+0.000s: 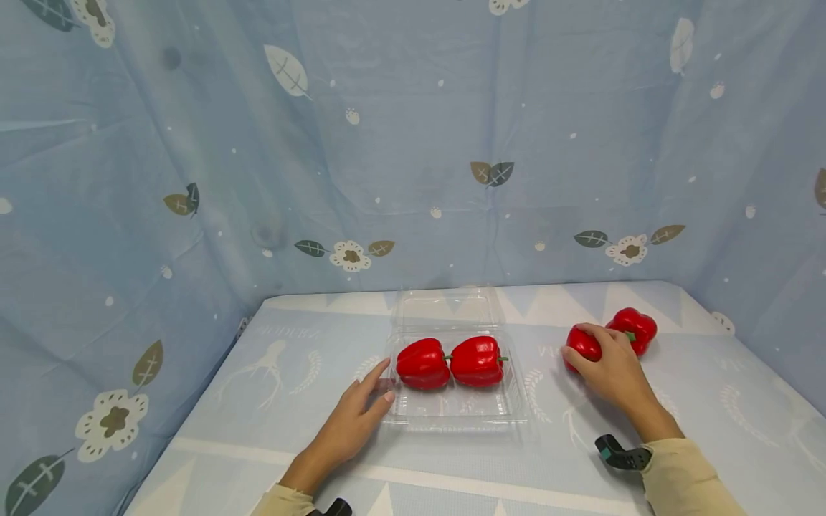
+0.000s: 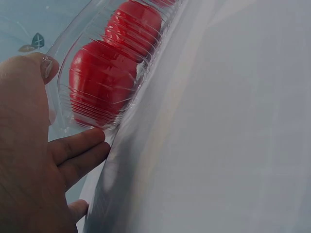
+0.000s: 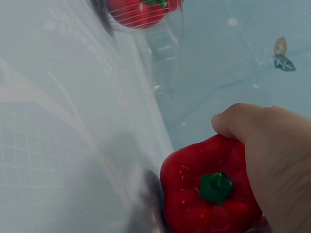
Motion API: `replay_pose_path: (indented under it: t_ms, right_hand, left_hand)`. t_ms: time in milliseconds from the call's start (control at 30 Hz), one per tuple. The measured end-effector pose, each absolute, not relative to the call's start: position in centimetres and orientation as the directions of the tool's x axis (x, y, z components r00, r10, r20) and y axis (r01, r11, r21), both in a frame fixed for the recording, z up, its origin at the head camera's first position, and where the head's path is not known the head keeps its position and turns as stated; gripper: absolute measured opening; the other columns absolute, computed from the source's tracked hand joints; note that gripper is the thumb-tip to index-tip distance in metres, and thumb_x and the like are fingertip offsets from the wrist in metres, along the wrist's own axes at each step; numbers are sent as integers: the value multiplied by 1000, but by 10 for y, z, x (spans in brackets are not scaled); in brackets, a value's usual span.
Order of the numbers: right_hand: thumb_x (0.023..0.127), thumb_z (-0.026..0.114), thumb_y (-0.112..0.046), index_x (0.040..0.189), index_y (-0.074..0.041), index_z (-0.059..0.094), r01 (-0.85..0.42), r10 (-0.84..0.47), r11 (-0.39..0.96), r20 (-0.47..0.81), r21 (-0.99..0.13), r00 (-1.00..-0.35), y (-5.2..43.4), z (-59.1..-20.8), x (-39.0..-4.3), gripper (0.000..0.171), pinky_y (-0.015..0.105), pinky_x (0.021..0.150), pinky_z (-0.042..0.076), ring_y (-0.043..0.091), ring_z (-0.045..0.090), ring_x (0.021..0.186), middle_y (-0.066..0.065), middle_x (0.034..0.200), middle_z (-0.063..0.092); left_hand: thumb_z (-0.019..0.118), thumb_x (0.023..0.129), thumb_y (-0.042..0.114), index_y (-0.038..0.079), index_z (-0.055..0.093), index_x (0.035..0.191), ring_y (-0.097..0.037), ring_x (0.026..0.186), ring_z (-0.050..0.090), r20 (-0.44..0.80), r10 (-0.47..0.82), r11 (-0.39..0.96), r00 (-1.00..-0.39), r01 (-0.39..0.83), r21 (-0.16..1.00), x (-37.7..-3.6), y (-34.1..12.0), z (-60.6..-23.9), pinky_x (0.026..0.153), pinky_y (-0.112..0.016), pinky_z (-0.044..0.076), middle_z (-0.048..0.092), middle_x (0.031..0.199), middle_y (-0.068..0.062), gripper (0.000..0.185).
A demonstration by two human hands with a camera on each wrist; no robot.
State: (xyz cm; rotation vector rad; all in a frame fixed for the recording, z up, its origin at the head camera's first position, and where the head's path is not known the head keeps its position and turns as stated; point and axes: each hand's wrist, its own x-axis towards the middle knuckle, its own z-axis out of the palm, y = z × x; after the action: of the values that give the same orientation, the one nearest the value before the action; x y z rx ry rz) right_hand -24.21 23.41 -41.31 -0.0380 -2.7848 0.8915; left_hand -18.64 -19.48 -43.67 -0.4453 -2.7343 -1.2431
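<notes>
My right hand (image 1: 613,365) grips a red bell pepper (image 1: 583,344) from above, toward the right of the table. In the right wrist view the thumb lies along this bell pepper (image 3: 184,194), whose green stem faces the camera. Just behind the hand sits another red bell pepper (image 1: 635,328), partly covered by it. A clear plastic clamshell box (image 1: 445,410) stands open at the middle, holding two red bell peppers (image 1: 422,364) side by side. My left hand (image 1: 351,416) touches the box's left edge with fingers extended; in the left wrist view the thumb (image 2: 47,68) rests at its rim.
The box's raised lid (image 1: 448,308) extends toward the back. A pale blue patterned cloth (image 1: 290,437) covers the table, and a patterned curtain (image 1: 413,143) encloses the back and sides. Dark wrist devices (image 1: 621,453) are worn at both sleeves.
</notes>
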Motion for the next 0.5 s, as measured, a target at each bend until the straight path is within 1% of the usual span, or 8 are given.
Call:
replay_pose_path:
  t_ms: [200, 267, 400, 500]
  right_hand:
    - [85, 67, -41, 142, -8, 40, -41, 83, 822, 191, -567, -978, 232, -413, -242, 71, 67, 78, 47, 52, 35, 115, 34, 131, 36]
    - [84, 69, -40, 142, -6, 39, -38, 86, 823, 190, -567, -978, 231, -414, -242, 74, 66, 77, 48, 51, 36, 114, 33, 129, 38]
    - [82, 72, -40, 144, -3, 34, -30, 107, 815, 200, -579, -974, 230, -415, -242, 81, 65, 77, 48, 51, 38, 114, 32, 131, 40]
    - [82, 71, -42, 146, -3, 30, -14, 126, 793, 187, -609, -974, 230, -413, -243, 86, 65, 77, 48, 51, 37, 116, 32, 135, 38]
  left_hand:
    - [52, 97, 37, 26, 32, 149, -23, 126, 46, 234, 230, 615, -945, 327, 717, -188, -195, -436, 113, -55, 14, 62, 126, 2, 56]
    - [52, 97, 39, 25, 33, 149, -25, 126, 46, 241, 233, 614, -942, 335, 715, -188, -195, -436, 113, -55, 13, 62, 125, 1, 57]
    - [50, 97, 42, 26, 31, 150, -25, 128, 44, 227, 236, 620, -945, 327, 714, -187, -195, -436, 112, -57, 16, 61, 126, 4, 58]
    - [51, 98, 39, 28, 30, 150, -25, 127, 45, 225, 237, 624, -945, 326, 710, -187, -195, -437, 112, -56, 17, 61, 127, 4, 57]
